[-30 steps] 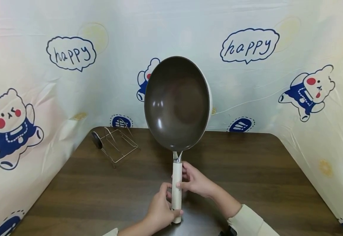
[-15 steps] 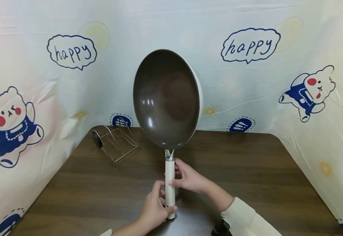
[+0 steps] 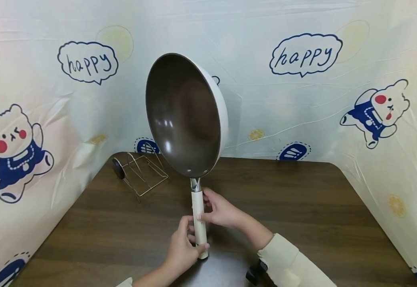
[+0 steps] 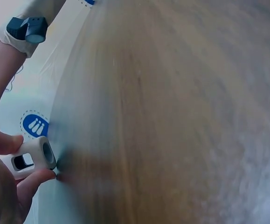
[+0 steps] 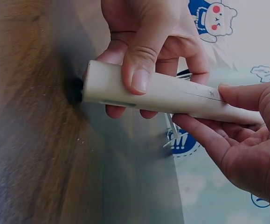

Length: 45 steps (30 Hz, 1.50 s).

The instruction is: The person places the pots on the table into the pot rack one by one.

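A deep pan (image 3: 184, 119), dark brown inside and white outside, stands upright above the table with its cream handle (image 3: 199, 231) pointing down. My left hand (image 3: 181, 249) grips the handle near its lower end, thumb across the front. Higher up, just below the metal neck, my right hand (image 3: 220, 209) holds the handle from the right side. In the right wrist view both hands' fingers lie round the handle (image 5: 172, 93). The left wrist view shows the handle's hollow end (image 4: 44, 154) between thumb and finger.
A wire rack (image 3: 143, 175) with a black round part (image 3: 118, 168) lies at the table's back left, left of the pan. The dark wooden table (image 3: 283, 207) is bordered by a pale printed cloth (image 3: 251, 48) at the back and sides.
The pan has moved left and slightly up with both hands on its handle, and turned so more of its white outer side shows on the right. The rack has not moved.
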Tool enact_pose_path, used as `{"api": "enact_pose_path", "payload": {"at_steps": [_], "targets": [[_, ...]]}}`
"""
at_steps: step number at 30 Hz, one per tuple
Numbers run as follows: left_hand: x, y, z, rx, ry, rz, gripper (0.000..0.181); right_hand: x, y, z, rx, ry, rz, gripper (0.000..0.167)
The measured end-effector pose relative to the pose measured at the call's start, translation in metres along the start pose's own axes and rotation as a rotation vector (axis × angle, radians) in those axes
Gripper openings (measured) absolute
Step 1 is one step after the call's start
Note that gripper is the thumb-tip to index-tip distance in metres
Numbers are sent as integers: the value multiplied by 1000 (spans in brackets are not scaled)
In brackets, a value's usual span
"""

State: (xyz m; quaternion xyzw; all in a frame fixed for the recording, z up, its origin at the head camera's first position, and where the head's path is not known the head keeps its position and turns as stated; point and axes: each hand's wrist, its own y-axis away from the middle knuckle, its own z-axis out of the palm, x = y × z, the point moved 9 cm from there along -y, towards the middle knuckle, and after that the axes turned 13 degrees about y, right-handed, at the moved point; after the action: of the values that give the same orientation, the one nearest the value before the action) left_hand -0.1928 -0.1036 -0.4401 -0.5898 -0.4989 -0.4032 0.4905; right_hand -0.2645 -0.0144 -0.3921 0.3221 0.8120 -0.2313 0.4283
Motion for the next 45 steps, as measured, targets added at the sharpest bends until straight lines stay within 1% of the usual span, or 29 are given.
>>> {"api": "enact_pose_path", "payload": {"at_steps": [10,11,16,20,24,27,32,38,42,45], "targets": [[-9,-3,-11,39,20,-34,72,-4,-17,7,-13,18,9,61],[-9,-4,-11,41,19,-42,71,-4,-19,7,-12,24,8,61],[-9,-7,-15,56,31,-38,71,-6,-26,7,-10,60,-11,60],[-11,-8,-18,75,52,-51,70,-7,-31,8,-14,62,-21,60],[-14,-8,-19,88,58,-68,71,-7,-34,10,-26,58,-6,59],[-16,-9,-20,101,68,-72,72,-6,-38,12,-40,66,5,54],[-20,-10,-22,114,147,-95,73,-7,-45,17,-71,99,-5,46],[-27,-8,-24,109,267,-151,73,-10,-52,26,-113,129,5,46],[-32,-6,-24,120,329,-187,73,-11,-56,30,-124,143,19,49],[-37,-5,-22,125,379,-229,73,-7,-58,34,-148,120,62,56]]}}
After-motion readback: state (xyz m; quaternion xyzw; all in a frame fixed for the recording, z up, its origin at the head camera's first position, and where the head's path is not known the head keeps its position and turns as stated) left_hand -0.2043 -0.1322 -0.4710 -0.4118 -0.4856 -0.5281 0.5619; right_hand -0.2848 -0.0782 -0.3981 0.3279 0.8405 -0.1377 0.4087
